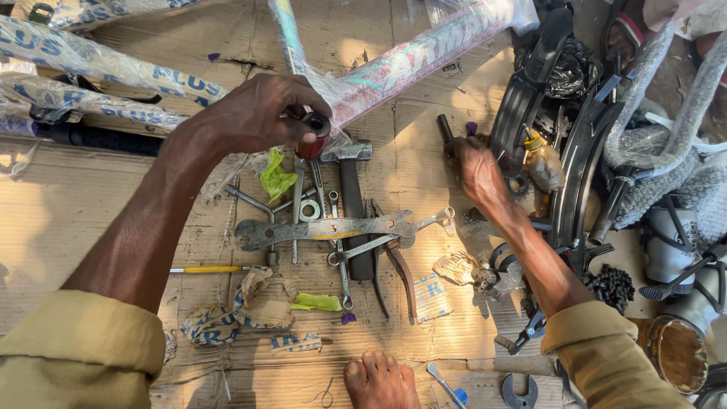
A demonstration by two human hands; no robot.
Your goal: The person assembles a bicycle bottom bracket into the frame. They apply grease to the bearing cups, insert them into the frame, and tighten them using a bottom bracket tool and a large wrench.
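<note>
Nearest you, the flat multi-wrench lies crosswise on the cardboard, between your arms. Farther out, your right hand closes round a dark rod, perhaps an axle. Farthest, your left hand grips the frame's bottom bracket, tube running up-right.

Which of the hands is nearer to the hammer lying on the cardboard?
Left. The left hand grips the bike frame's end just beside the hammer head; the right hand holds a dark rod farther off on its other side.
</note>
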